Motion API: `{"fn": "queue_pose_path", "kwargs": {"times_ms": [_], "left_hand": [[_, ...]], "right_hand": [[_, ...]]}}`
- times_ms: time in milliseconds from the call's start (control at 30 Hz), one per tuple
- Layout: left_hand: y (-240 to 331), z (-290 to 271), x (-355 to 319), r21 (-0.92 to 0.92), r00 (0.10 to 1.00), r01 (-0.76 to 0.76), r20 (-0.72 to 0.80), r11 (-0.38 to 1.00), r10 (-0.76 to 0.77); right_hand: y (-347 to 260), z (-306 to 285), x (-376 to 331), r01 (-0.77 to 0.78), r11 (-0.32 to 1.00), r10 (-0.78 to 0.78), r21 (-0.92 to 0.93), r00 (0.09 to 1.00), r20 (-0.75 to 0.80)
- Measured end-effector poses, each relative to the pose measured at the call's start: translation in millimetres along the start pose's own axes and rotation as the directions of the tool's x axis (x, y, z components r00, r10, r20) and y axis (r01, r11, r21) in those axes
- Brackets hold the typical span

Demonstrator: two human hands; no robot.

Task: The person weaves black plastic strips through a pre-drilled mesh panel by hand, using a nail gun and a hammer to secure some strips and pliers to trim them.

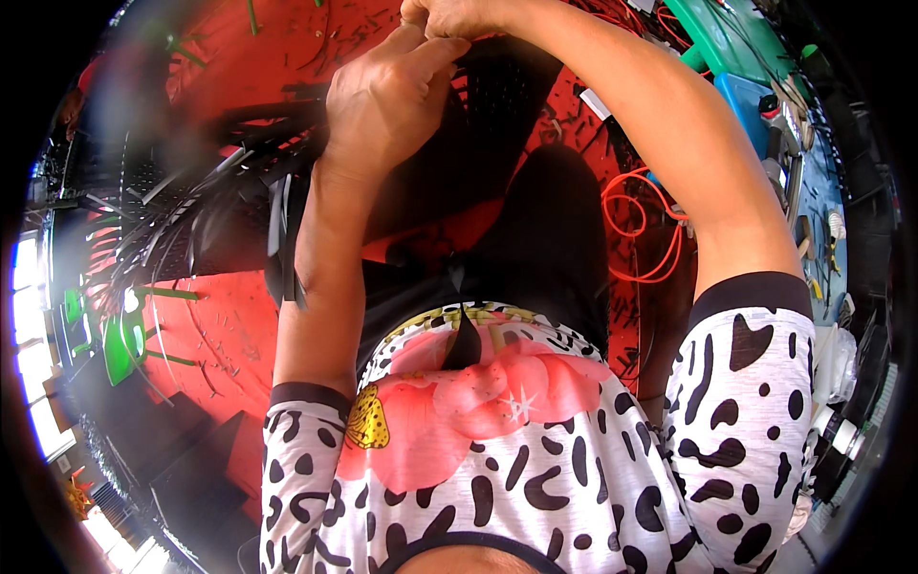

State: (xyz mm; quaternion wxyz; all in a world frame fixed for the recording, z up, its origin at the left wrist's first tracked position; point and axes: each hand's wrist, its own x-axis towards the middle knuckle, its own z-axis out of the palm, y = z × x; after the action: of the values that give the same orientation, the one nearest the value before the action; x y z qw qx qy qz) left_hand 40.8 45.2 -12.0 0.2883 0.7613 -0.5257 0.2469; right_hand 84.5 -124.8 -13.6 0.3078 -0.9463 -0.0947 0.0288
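At the top middle my left hand [387, 96] is closed, its fingers pinched together over the edge of black woven work [507, 81]. My right hand [457, 17] meets it there from the right, also closed and partly cut off by the upper edge of the picture. What the fingertips grip is hidden behind the knuckles. The black work has a surface of small holes and lies below both hands, over my lap. Loose flat black strips [220, 191] fan out from it to the left, passing behind my left forearm.
Scraps of black strip lie scattered over the red floor [225, 335]. A green stool-like piece [122, 349] stands at the left. On the right are a coil of orange-red cord [639, 225], a blue bin [744, 105], a green panel [732, 38] and a cluttered blue surface [824, 220] with tools.
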Motion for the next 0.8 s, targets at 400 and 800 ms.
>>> {"fn": "queue_pose_path", "kwargs": {"times_ms": [400,800], "left_hand": [[4.6,-18.4,-5.2,-0.072,0.990,0.044,0.135,0.996,-0.034],[5.4,-20.4,-10.0,-0.070,0.992,0.029,0.128,0.997,-0.020]], "right_hand": [[-7.5,-26.3,-32.7,0.033,0.990,-0.069,0.139,0.962,0.264],[-9.0,-14.3,-31.4,-0.228,0.891,0.134,0.393,0.958,0.252]]}}
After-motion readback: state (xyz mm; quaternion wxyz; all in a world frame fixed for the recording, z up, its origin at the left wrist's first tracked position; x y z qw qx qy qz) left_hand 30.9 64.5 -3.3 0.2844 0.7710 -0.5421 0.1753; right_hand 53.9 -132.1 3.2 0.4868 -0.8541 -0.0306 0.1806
